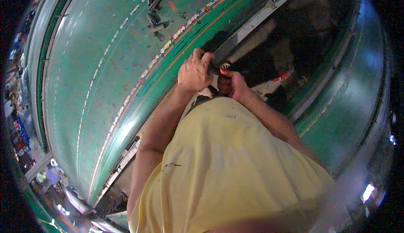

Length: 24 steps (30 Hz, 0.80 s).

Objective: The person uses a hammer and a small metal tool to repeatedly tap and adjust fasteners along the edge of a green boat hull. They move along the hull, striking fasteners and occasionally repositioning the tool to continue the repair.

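Observation:
My left hand [195, 73] is at the near edge of the long green table [113, 64], its fingers curled closed. Close beside it on the right, my right hand [234, 85] is also closed, thumb up and fingers bent inward. Between them is a small dark piece [216, 68] with a pale, ring-like end; its kind is too dark and small to tell. Both hands are in front of my yellow shirt [244, 148], near the pale metal rail [252, 26] along the table's side. My fingers hide most of what they grip.
Dark block-like pieces [155, 12] lie on the green table, beyond a row of small pale marks [168, 45] and orange lines. A second green table [341, 102] runs along the right, past a dark gap with a red-and-white item [281, 76]. Clutter [21, 132] lines the far left.

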Tool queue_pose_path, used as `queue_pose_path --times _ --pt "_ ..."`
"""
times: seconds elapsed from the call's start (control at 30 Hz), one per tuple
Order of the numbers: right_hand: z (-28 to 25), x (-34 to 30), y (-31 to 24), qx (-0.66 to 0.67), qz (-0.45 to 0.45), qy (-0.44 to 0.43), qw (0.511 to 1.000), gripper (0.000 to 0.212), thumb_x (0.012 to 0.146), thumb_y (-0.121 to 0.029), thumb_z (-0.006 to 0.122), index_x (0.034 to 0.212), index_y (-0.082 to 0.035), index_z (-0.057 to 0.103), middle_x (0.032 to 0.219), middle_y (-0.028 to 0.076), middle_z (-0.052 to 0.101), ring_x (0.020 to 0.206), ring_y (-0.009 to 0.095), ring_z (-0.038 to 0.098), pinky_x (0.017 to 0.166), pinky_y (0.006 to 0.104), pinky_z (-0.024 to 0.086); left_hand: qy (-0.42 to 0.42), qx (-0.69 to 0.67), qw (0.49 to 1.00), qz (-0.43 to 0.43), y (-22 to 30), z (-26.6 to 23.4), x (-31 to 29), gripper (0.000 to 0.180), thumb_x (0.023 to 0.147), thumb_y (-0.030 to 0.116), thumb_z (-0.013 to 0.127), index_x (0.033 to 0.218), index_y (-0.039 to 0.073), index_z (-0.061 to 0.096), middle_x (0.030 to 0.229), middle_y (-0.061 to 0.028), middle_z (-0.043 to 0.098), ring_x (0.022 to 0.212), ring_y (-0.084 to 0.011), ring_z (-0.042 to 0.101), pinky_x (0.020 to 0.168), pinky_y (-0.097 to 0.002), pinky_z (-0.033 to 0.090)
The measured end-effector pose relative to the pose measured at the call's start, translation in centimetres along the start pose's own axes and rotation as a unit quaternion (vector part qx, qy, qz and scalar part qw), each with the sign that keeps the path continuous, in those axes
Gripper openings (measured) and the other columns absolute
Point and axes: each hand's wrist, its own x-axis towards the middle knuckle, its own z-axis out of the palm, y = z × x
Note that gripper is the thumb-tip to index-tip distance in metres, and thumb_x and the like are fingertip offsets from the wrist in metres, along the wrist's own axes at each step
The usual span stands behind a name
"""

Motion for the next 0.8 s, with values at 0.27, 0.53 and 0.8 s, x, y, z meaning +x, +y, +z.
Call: queue_pose_path --times 0.27,0.53,0.8 --pt "1.3 -4.0 -1.0 -0.339 -0.224 0.148 0.902 0.014 0.106 -0.027 0.074 0.104 -0.015 0.068 0.066 -0.007 0.047 0.053 0.006 0.042 0.047 0.0280 0.030 0.073 -0.021 0.997 0.021 -1.1 0.8 -0.5 0.049 0.096 0.030 0.078 0.141 0.016 0.066 0.136 -0.0208 0.066 0.113 -0.0447 0.071 0.094 -0.0538 0.061" --pt "-6.9 -6.0 0.2 -0.355 -0.304 0.279 0.839 0.015 0.105 -0.028 0.076 0.104 -0.014 0.071 0.068 -0.006 0.053 0.055 0.008 0.046 0.050 0.0289 0.034 0.057 -0.045 0.997 0.028 -1.7 0.6 0.2 0.030 0.100 0.024 0.073 0.126 0.010 0.076 0.123 -0.0183 0.075 0.110 -0.0428 0.073 0.095 -0.0519 0.060" --pt "-3.2 -6.9 1.4 -0.459 -0.313 0.240 0.796 0.018 0.106 -0.029 0.075 0.111 -0.012 0.074 0.070 -0.006 0.056 0.059 0.006 0.048 0.054 0.0280 0.036 0.044 -0.102 0.993 0.027 -2.3 0.5 0.2 0.028 0.098 0.023 0.073 0.123 0.010 0.078 0.119 -0.0172 0.075 0.108 -0.0419 0.073 0.093 -0.0524 0.060"
